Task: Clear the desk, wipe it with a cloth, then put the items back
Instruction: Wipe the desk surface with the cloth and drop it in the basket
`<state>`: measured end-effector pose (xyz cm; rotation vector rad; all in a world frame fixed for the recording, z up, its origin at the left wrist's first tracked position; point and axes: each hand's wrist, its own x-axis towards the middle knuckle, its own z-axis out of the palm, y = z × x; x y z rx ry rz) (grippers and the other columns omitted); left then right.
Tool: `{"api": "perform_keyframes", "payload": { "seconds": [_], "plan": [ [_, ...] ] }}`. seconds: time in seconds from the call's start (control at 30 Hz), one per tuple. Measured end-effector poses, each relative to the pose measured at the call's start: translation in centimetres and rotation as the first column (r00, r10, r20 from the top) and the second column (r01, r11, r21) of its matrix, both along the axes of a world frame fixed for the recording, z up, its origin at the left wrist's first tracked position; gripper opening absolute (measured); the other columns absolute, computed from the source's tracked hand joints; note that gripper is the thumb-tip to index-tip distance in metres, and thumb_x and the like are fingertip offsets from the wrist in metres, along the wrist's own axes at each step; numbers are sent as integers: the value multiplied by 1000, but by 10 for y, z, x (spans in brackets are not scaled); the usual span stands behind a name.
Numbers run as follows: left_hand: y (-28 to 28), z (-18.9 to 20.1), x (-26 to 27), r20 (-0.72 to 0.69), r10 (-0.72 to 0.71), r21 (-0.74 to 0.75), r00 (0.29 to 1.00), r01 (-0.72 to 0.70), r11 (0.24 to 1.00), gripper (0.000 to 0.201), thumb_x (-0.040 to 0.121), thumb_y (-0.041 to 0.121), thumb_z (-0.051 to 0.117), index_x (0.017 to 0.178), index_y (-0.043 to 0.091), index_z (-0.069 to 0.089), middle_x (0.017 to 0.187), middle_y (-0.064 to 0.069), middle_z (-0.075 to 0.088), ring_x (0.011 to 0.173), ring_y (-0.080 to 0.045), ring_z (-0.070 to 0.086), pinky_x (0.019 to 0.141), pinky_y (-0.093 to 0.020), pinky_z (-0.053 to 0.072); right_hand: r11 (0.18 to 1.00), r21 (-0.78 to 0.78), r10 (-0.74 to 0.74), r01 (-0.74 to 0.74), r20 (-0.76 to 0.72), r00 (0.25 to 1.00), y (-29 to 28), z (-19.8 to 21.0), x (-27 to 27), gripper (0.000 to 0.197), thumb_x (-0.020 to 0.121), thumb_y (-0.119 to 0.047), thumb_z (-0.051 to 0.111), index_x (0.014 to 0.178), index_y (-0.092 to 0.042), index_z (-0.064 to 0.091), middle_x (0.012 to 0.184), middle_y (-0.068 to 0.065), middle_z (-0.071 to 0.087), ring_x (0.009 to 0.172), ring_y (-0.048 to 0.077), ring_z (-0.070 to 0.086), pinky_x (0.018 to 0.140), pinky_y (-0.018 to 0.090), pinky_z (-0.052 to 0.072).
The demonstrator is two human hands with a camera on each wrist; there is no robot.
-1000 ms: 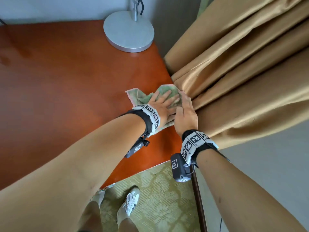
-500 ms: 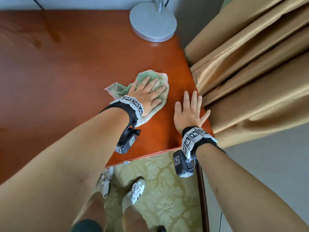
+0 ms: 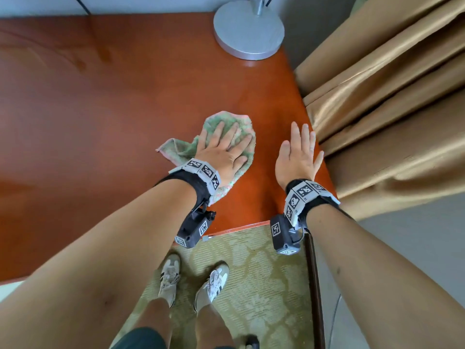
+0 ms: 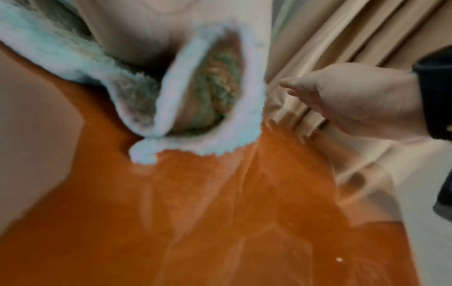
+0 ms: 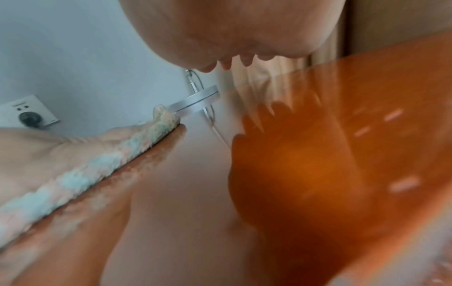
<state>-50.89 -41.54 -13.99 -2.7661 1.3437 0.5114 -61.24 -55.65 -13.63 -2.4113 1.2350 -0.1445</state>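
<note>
A green and pink cloth (image 3: pixel 227 120) lies crumpled on the reddish-brown desk (image 3: pixel 100 109) near its right end. My left hand (image 3: pixel 224 149) presses flat on the cloth with straight, spread fingers. In the left wrist view the cloth (image 4: pixel 203 104) bunches under my palm. My right hand (image 3: pixel 298 153) is flat and open by the desk's right edge, beside the curtain, holding nothing. The right wrist view shows the cloth (image 5: pixel 97 160) edge under my left hand and my right palm (image 5: pixel 244 29) just above the glossy top.
A round silver lamp base (image 3: pixel 249 31) stands at the desk's back right corner. A gold curtain (image 3: pixel 382 109) hangs along the desk's right edge. A wall socket (image 5: pixel 26 114) sits on the wall behind. My feet stand on patterned green carpet (image 3: pixel 264 273) below the desk's front edge.
My left hand slid the cloth left, away from the curtain. My right hand came off the cloth and spread flat by the desk's right edge. Little changed in the last half second.
</note>
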Motion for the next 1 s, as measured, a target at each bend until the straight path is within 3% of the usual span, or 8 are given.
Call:
{"api": "perform_keyframes", "payload": {
  "seconds": [0.33, 0.57, 0.83, 1.0],
  "plan": [
    [-68, 4, -77, -20, -303, -16, 953, 302, 953, 53, 99, 54, 13, 148, 45, -5, 159, 11, -13, 146, -23, -18, 115, -50, -15, 980, 144, -152, 134, 126, 980, -31, 7, -88, 52, 100, -13, 28, 152, -16, 28, 160, -2, 20, 148, 12, 8, 119, 26, 5],
    [-58, 2, -86, -50, -419, -55, 906, 417, 907, 54, 99, 54, 19, 149, 44, 1, 160, 10, -11, 146, -19, -17, 116, -48, -13, 995, 81, -68, 63, 69, 995, -20, 4, -81, 51, 101, -19, 30, 153, -17, 27, 161, -1, 19, 149, 15, 8, 120, 30, 8],
    [24, 2, -26, -70, -112, -45, 991, 109, 993, 54, 98, 58, 15, 148, 48, -3, 159, 13, -14, 146, -17, -17, 116, -47, -12, 998, 60, -21, 28, -112, 993, 24, 3, -24, 58, 101, -27, 28, 155, -25, 11, 163, -6, 4, 149, 10, -3, 121, 39, 1],
    [99, 7, 24, -165, 126, 59, 978, -117, 991, 56, 96, 59, 14, 146, 51, -11, 156, 14, -25, 143, -18, -26, 116, -48, -14, 996, 57, 76, -69, -139, 987, 77, 0, 17, 58, 101, -32, 27, 155, -30, 8, 163, -7, 1, 149, 11, -4, 120, 42, -1]
  ]
}}
